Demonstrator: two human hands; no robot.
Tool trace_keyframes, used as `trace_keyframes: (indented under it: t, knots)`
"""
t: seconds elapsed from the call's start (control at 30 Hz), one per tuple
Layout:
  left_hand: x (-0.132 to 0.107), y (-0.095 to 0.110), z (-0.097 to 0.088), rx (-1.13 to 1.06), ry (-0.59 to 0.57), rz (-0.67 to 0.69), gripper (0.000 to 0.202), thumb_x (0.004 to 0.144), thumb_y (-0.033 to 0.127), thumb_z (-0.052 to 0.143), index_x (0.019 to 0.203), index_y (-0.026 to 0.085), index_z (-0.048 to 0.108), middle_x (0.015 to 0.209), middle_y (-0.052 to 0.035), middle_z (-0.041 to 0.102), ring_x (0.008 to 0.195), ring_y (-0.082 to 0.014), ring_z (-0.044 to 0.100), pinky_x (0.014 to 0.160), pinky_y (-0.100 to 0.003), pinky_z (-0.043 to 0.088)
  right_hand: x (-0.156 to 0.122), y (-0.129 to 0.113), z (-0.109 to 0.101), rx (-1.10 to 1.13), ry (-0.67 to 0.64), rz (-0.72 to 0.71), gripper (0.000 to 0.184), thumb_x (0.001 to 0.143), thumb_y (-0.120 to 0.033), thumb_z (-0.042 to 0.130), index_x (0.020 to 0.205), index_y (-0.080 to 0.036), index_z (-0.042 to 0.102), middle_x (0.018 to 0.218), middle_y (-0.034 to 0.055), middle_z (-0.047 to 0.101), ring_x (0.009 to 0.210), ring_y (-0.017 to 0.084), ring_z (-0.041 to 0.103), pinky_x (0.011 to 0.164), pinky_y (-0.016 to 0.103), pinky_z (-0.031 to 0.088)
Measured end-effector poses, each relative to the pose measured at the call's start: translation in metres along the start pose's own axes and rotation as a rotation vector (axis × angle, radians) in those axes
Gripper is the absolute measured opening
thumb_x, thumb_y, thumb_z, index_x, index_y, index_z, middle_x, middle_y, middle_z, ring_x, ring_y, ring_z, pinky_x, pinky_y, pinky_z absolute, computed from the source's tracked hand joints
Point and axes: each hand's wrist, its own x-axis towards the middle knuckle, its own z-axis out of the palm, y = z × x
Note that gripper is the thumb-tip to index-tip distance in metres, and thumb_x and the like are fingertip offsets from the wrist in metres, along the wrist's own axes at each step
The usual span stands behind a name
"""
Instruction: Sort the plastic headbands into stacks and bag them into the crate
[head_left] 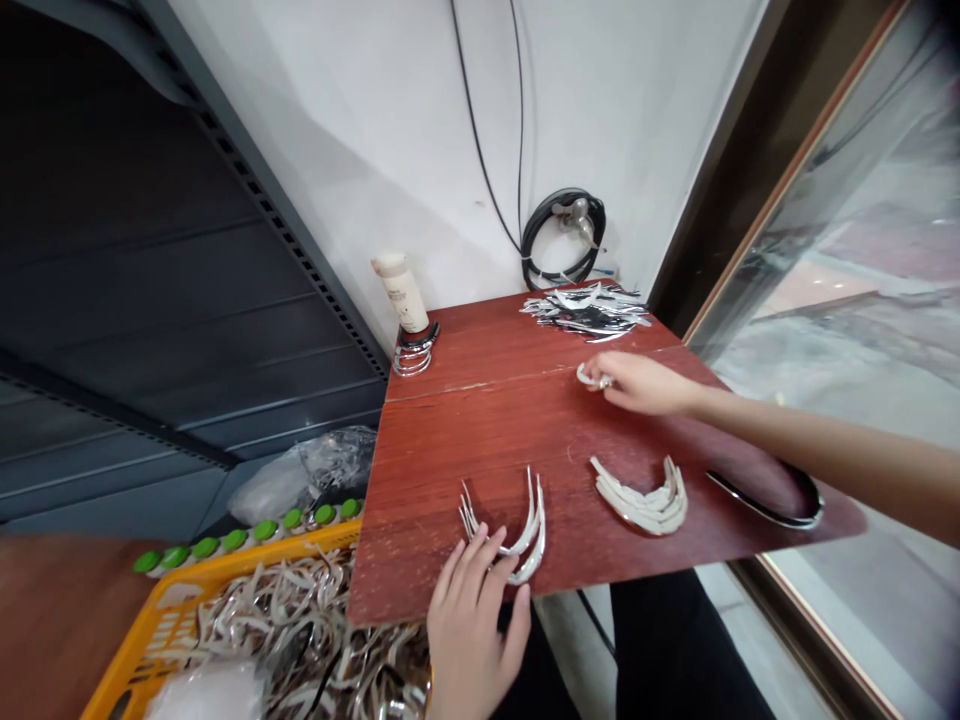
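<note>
My left hand lies at the table's near edge, fingers stretched out over a small stack of thin curved silver strips. My right hand is closed in a pinch above the far right half of the table. Between its fingertips is a small, whitish curved strip, partly hidden by the fingers. Nested whitish U-shaped strips lie right of my left hand. Farther right, below my right forearm, rests a larger black U-shaped band with a shiny edge.
The reddish-brown table holds a pile of silver and black strips, a white bottle and shiny curved bands. A yellow crate of curved strips stands lower left. Coiled black cable hangs against the wall; glass borders the right.
</note>
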Motion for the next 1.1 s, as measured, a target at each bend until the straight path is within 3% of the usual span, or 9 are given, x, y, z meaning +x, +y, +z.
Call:
trace_keyframes:
  t: [0.13, 0.2, 0.3, 0.43, 0.57, 0.7, 0.8, 0.97, 1.1]
  knots:
    - [0.001, 0.0, 0.001, -0.002, 0.021, 0.005, 0.025, 0.09, 0.02, 0.055, 0.114, 0.023, 0.063, 0.127, -0.004, 0.067, 0.125, -0.0226, 0.056, 0.107, -0.039, 0.038, -0.044, -0.033, 0.006, 0.192, -0.084, -0.129, 0.025, 0.072, -0.009, 0.05, 0.093, -0.022, 0.055, 0.112, 0.0082, 0.066, 0.105, 0.024, 0.06, 0.093, 0.039, 0.045]
    - [0.001, -0.001, 0.001, 0.001, 0.023, 0.015, 0.025, 0.09, 0.02, 0.055, 0.113, 0.023, 0.063, 0.126, -0.0039, 0.067, 0.125, -0.0225, 0.057, 0.106, -0.039, 0.038, -0.041, -0.032, 0.002, 0.245, -0.035, -0.062, 0.018, 0.078, -0.013, 0.051, 0.093, -0.022, 0.056, 0.113, 0.0075, 0.066, 0.105, 0.023, 0.06, 0.093, 0.039, 0.046]
    - [0.001, -0.002, 0.0, 0.015, 0.018, 0.024, 0.024, 0.09, 0.021, 0.055, 0.113, 0.023, 0.063, 0.125, -0.0039, 0.068, 0.124, -0.0227, 0.057, 0.106, -0.039, 0.039, -0.009, -0.005, -0.009, 0.216, 0.107, 0.195, 0.015, 0.089, -0.027, 0.051, 0.1, -0.021, 0.058, 0.108, 0.0076, 0.068, 0.099, 0.023, 0.062, 0.089, 0.039, 0.05]
    - [0.001, -0.004, 0.0, 0.034, 0.008, 0.032, 0.025, 0.089, 0.022, 0.056, 0.113, 0.023, 0.063, 0.126, -0.0037, 0.068, 0.124, -0.022, 0.057, 0.105, -0.037, 0.04, 0.048, 0.053, -0.016, -0.296, 0.247, 0.356, 0.03, 0.09, -0.018, 0.048, 0.116, -0.014, 0.061, 0.126, 0.0173, 0.06, 0.112, 0.03, 0.055, 0.095, 0.044, 0.044]
    - [-0.001, -0.004, 0.004, 0.016, 0.046, 0.005, 0.024, 0.089, 0.025, 0.057, 0.111, 0.025, 0.065, 0.122, -0.0019, 0.07, 0.121, -0.0211, 0.061, 0.105, -0.035, 0.041, 0.08, 0.093, -0.011, -0.673, 0.205, 0.412, 0.039, 0.092, -0.01, 0.04, 0.124, -0.013, 0.061, 0.146, 0.0205, 0.045, 0.119, 0.036, 0.047, 0.089, 0.046, 0.041]
    - [-0.002, -0.005, 0.011, -0.012, 0.119, -0.036, 0.022, 0.089, 0.023, 0.054, 0.107, 0.027, 0.066, 0.116, 0.0002, 0.073, 0.118, -0.0197, 0.063, 0.104, -0.033, 0.042, 0.092, 0.108, -0.01, -0.73, 0.125, 0.426, 0.034, 0.093, -0.01, 0.037, 0.109, -0.01, 0.068, 0.118, 0.0224, 0.062, 0.103, 0.032, 0.055, 0.079, 0.04, 0.04]
    - [-0.003, -0.006, 0.015, -0.009, 0.132, -0.019, 0.021, 0.088, 0.023, 0.054, 0.104, 0.027, 0.067, 0.112, 0.0, 0.075, 0.114, -0.0199, 0.065, 0.101, -0.033, 0.045, 0.098, 0.106, -0.02, -0.726, 0.107, 0.385, 0.032, 0.093, -0.01, 0.038, 0.102, -0.012, 0.069, 0.1, 0.0168, 0.067, 0.095, 0.028, 0.058, 0.077, 0.036, 0.039]
    - [-0.004, -0.005, 0.013, -0.028, 0.115, -0.04, 0.022, 0.089, 0.025, 0.054, 0.107, 0.028, 0.066, 0.116, -0.0003, 0.073, 0.116, -0.0213, 0.064, 0.101, -0.035, 0.044, 0.097, 0.082, -0.058, -0.699, 0.132, 0.386, 0.028, 0.092, -0.024, 0.045, 0.099, -0.014, 0.071, 0.099, 0.0152, 0.068, 0.092, 0.028, 0.059, 0.076, 0.036, 0.039]
    - [-0.003, -0.006, 0.008, -0.011, 0.062, -0.005, 0.025, 0.088, 0.025, 0.057, 0.112, 0.026, 0.064, 0.121, -0.0014, 0.071, 0.119, -0.0224, 0.062, 0.102, -0.036, 0.044, 0.078, 0.038, -0.081, -0.483, -0.228, 0.293, 0.02, 0.082, -0.022, 0.053, 0.075, -0.019, 0.072, 0.09, 0.0088, 0.07, 0.091, 0.025, 0.06, 0.076, 0.032, 0.04]
